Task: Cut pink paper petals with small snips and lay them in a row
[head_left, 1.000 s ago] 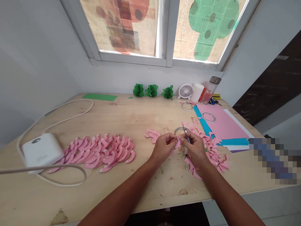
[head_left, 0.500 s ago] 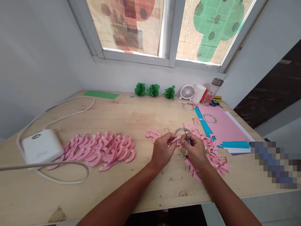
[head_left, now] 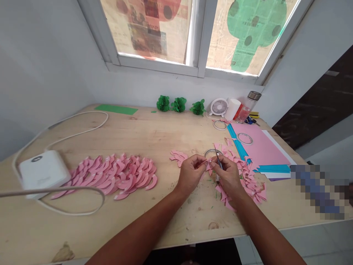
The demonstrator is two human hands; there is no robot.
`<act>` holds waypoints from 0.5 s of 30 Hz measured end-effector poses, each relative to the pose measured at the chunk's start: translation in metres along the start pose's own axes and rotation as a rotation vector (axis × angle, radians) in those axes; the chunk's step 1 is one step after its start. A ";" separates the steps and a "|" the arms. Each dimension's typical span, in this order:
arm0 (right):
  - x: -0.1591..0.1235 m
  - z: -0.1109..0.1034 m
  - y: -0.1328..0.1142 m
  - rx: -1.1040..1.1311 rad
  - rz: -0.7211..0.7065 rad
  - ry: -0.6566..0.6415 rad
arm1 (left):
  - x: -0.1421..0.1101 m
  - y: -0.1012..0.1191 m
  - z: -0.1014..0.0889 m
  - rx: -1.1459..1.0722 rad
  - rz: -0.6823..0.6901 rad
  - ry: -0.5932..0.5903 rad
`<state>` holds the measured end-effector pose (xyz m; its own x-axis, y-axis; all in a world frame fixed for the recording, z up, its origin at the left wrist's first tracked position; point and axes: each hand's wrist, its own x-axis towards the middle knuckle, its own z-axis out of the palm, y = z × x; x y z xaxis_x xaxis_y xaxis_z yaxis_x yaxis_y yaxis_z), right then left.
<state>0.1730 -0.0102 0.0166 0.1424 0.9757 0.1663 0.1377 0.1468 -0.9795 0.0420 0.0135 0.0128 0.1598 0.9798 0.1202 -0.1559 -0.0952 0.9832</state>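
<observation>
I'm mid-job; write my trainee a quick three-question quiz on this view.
1. How many green puffs stand in a row?
2. True or false: the left hand holds the pointed tool.
3. Which lies on the pink sheet: (a) fan, (b) ring, (c) green strip?

Key: 1. Three. 2. False; the right hand holds the tool, the left hand pinches a pink piece. 3. b.

No text can be read from my station. Rows of print on the papered right window pane [head_left: 217, 49], some crossing its green shape [head_left: 239, 36], are too small to decipher; the white device [head_left: 45, 175] on my bench [head_left: 88, 228] bears a faint mark (grey on white, likewise illegible).
</observation>
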 end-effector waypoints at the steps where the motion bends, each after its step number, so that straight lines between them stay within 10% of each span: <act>1: 0.000 0.000 0.000 0.004 0.004 0.001 | 0.000 -0.001 0.001 -0.029 -0.019 -0.005; 15: 0.001 0.000 -0.001 -0.060 0.031 0.027 | -0.002 0.010 0.000 -0.046 -0.117 0.002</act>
<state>0.1728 -0.0095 0.0172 0.1736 0.9748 0.1398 0.1914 0.1059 -0.9758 0.0402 0.0110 0.0228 0.1778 0.9841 0.0045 -0.1806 0.0281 0.9832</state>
